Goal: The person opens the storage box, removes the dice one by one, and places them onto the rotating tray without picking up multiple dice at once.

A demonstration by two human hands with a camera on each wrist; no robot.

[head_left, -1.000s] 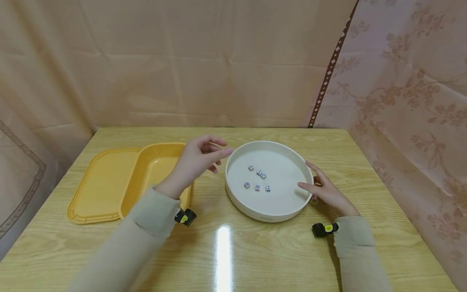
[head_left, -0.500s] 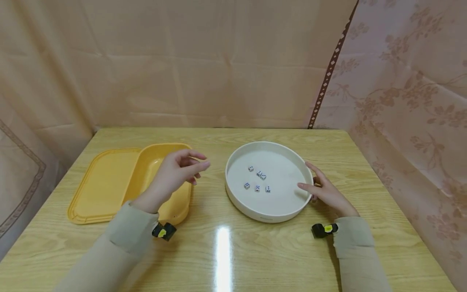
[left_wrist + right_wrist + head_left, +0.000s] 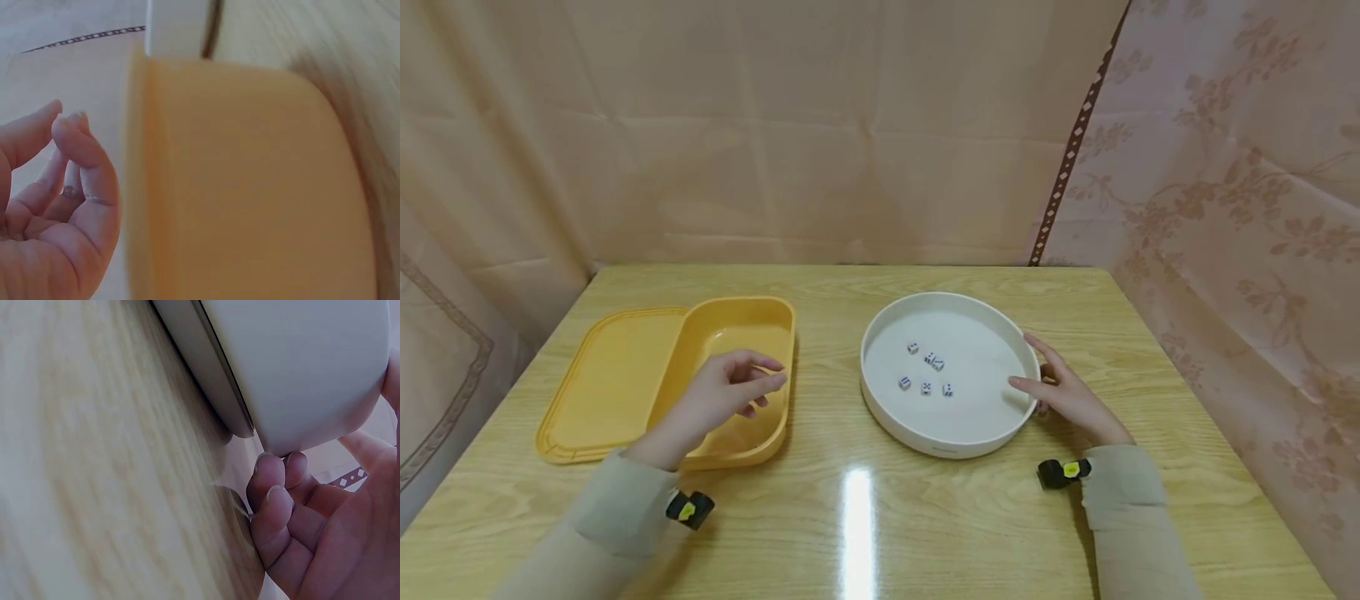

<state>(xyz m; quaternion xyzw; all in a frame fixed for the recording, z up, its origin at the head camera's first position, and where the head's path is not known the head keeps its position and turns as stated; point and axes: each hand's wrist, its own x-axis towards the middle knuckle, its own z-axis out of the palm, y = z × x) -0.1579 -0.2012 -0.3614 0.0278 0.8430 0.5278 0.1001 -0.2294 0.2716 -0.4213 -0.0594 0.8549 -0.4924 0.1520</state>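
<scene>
Over the yellow plastic box [image 3: 771, 312] hovers my left hand [image 3: 718, 400], fingers bent and thumb tip close to the index fingertip. In the left wrist view the left hand [image 3: 56, 212] is beside the box wall [image 3: 250, 175]; whether something small sits between its fingertips I cannot tell. My right hand [image 3: 1071, 400] grips the right rim of a round white tray [image 3: 977, 333], thumb inside and fingers outside. The right wrist view shows its curled fingers [image 3: 272, 519] at the tray's underside [image 3: 306, 375]. Several white dice [image 3: 927, 388] with blue pips lie in the tray.
The box's yellow lid [image 3: 613, 375] lies at its left, partly under or against it. Everything stands on a wood-grain table [image 3: 970, 525] with a bright light reflection at the front. A beige curtain [image 3: 820, 133] hangs behind, and a floral cloth [image 3: 1247, 208] at the right.
My left hand has moved left and toward me, from beside the tray's left rim to over the yellow box. The right hand, tray and dice in it have stayed put.
</scene>
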